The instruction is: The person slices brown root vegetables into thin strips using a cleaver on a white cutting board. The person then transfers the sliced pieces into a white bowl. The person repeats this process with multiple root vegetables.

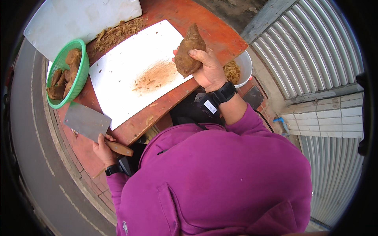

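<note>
My right hand [208, 66] holds a brown, rough-skinned tuber [190, 50] above the right edge of a white cutting board [118, 79]. The tuber tapers to a point at its far end. At the near left, my left hand [103, 152] grips a cleaver [88, 119] where the blade meets the wooden handle. The flat of its broad blade faces up, left of the board's near corner. Brown stains and small scraps mark the middle of the board. Some fingers of both hands are hidden.
A green plastic basket [85, 63] with several brown tubers stands at the left of the red wooden table [218, 32]. Fibrous peelings [118, 32] lie beside a white foam box [88, 16]. Below the table's right edge is a white bucket [247, 66] holding pale shreds [231, 72].
</note>
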A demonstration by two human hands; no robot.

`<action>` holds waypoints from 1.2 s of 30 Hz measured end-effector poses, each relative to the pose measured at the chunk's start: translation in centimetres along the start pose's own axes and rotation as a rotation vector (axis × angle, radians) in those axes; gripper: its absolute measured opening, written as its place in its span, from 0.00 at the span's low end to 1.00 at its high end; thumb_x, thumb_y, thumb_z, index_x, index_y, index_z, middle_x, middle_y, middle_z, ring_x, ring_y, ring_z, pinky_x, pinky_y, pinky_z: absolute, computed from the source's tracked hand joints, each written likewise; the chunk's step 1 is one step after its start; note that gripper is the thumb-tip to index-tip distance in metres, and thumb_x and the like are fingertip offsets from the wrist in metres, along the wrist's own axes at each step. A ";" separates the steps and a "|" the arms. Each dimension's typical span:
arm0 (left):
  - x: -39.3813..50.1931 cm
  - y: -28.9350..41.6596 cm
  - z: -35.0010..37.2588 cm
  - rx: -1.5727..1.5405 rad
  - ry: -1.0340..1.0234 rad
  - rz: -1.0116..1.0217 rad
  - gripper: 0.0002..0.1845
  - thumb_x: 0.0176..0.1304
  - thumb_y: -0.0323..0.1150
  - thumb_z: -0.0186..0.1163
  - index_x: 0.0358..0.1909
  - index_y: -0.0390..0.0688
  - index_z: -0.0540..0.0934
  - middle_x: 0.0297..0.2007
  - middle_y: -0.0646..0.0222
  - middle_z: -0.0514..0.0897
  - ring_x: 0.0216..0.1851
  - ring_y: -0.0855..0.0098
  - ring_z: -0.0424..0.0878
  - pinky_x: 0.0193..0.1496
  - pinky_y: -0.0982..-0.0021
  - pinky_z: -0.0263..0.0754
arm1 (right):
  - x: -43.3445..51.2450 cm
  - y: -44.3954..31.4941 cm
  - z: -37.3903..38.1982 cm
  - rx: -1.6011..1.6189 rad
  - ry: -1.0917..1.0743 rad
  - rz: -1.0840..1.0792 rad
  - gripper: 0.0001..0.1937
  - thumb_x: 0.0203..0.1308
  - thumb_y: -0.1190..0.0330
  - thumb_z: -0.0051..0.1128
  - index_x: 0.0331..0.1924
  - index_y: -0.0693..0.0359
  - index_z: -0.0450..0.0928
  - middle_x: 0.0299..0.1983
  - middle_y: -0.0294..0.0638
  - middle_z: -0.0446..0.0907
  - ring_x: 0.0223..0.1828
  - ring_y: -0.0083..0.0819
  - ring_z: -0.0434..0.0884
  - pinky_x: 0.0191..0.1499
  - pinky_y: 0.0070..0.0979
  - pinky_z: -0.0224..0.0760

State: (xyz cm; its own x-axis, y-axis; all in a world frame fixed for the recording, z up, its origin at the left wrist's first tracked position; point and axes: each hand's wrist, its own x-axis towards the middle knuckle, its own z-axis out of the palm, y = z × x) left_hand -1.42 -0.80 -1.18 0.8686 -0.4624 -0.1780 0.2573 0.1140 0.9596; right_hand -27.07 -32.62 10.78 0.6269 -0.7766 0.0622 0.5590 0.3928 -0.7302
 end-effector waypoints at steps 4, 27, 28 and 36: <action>-0.1 0.2 0.3 0.027 0.025 -0.018 0.06 0.70 0.30 0.54 0.40 0.38 0.72 0.23 0.66 0.76 0.22 0.73 0.74 0.27 0.70 0.74 | 0.1 0.0 -1.0 -0.052 -0.078 -0.026 0.22 0.60 0.71 0.58 0.58 0.69 0.69 0.49 0.48 0.80 0.53 0.42 0.81 0.58 0.40 0.76; 0.0 0.1 0.0 0.014 0.024 -0.035 0.06 0.69 0.30 0.54 0.42 0.38 0.71 0.24 0.65 0.76 0.23 0.72 0.75 0.29 0.70 0.75 | 1.2 1.9 -2.6 -0.008 0.025 0.108 0.21 0.67 0.67 0.55 0.60 0.67 0.69 0.56 0.42 0.76 0.57 0.34 0.77 0.62 0.37 0.71; 0.0 0.1 0.0 0.039 0.036 -0.031 0.06 0.69 0.30 0.54 0.42 0.38 0.71 0.24 0.65 0.76 0.23 0.72 0.75 0.29 0.70 0.75 | 1.1 1.9 -2.4 0.064 0.033 0.115 0.21 0.67 0.67 0.55 0.60 0.67 0.69 0.55 0.42 0.76 0.57 0.34 0.77 0.62 0.37 0.70; -0.2 0.1 0.0 -0.029 -0.010 -0.013 0.05 0.71 0.29 0.53 0.42 0.39 0.72 0.24 0.65 0.76 0.23 0.72 0.75 0.29 0.70 0.75 | 0.7 1.6 -0.8 0.066 -0.068 0.158 0.20 0.66 0.67 0.55 0.59 0.65 0.70 0.55 0.40 0.78 0.59 0.34 0.76 0.64 0.38 0.69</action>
State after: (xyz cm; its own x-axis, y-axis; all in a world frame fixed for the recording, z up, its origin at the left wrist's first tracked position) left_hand -1.56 -0.71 -1.06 0.8609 -0.4727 -0.1884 0.2812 0.1334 0.9503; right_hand -26.21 -32.92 9.06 0.7438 -0.6684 -0.0023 0.4836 0.5405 -0.6885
